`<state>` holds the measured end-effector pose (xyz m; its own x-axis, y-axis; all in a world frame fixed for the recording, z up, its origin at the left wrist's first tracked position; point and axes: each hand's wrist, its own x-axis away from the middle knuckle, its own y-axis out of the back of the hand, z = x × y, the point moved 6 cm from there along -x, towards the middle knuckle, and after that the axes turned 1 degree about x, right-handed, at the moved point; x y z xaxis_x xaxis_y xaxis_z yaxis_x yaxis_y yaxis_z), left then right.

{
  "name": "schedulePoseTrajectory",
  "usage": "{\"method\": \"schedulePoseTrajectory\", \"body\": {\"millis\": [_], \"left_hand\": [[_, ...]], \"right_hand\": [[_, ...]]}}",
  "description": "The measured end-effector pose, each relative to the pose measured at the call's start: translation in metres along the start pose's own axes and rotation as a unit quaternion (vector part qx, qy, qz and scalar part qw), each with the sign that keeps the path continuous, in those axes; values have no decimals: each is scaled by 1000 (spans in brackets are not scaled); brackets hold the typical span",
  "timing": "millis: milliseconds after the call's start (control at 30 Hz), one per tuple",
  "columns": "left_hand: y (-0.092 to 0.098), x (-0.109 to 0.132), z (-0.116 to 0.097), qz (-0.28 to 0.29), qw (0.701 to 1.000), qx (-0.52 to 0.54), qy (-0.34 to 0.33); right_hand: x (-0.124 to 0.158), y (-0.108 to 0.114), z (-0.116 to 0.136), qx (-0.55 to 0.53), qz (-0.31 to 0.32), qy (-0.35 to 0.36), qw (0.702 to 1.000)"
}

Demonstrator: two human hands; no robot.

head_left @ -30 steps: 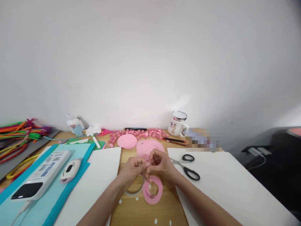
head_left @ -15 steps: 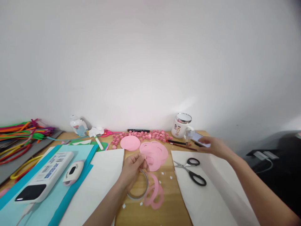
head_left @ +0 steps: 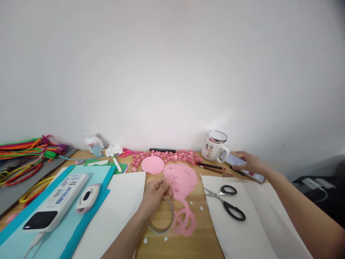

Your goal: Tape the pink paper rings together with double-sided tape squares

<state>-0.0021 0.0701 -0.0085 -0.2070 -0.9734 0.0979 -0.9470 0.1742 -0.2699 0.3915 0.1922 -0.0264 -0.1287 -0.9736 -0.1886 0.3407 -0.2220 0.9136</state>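
My left hand (head_left: 159,189), fingers closed in a pinch, is above the table's middle with a tiny pinkish bit at the fingertips, too small to name. Just under it is a roll of clear tape (head_left: 172,219), partly hidden by the hand. Beyond the fingertips lie pink cut paper pieces (head_left: 185,176), and pink paper rings (head_left: 188,225) lie nearer me. At the right, my right hand (head_left: 249,163) spans a phone (head_left: 256,176) with a lit screen, thumb and fingers at its long edges. Black-handled scissors (head_left: 228,201) rest open on white paper (head_left: 242,233) nearby.
Behind the paper stand a white mug (head_left: 212,149) and a bottle (head_left: 94,144). Small pink balls (head_left: 185,156), a pink disc (head_left: 152,165) and pencils (head_left: 210,165) lie between them. On the left are a white power bank (head_left: 58,201), blue folder (head_left: 99,176) and colourful pipe cleaners (head_left: 29,151).
My view has shifted slightly, so most things sit a little farther right. More of the phone shows now, and its screen reaches out past my right hand. My left hand keeps its pinch.
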Motion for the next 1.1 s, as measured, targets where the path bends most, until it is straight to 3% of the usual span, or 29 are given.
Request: {"method": "schedulePoseTrajectory", "body": {"millis": [100,467,533,633,733,800,900,1000,1100], "left_hand": [[0,0,0,-1,1000,2,-1],[0,0,3,5,1000,2,-5],[0,-1,5,9,1000,5,-8],[1,-2,8,8,1000,5,-6],[1,-1,7,5,1000,-7,-6],[-1,0,6,6,1000,-22,-11],[-3,1,4,13,998,-49,-23],[-4,2,0,17,997,-70,-33],[-3,3,-2,0,995,-98,-38]], "right_hand": [[-2,-11,-6,-10,97,-15,995],[5,-9,1,116,80,-11,990],[14,3,14,140,38,-20,989],[38,17,56,127,3,-28,991],[73,11,126,-81,35,40,995],[102,-6,180,-284,125,124,943],[137,-33,232,-475,214,114,846],[152,-46,257,-561,221,101,791],[151,-50,257,-606,182,62,772]]}}
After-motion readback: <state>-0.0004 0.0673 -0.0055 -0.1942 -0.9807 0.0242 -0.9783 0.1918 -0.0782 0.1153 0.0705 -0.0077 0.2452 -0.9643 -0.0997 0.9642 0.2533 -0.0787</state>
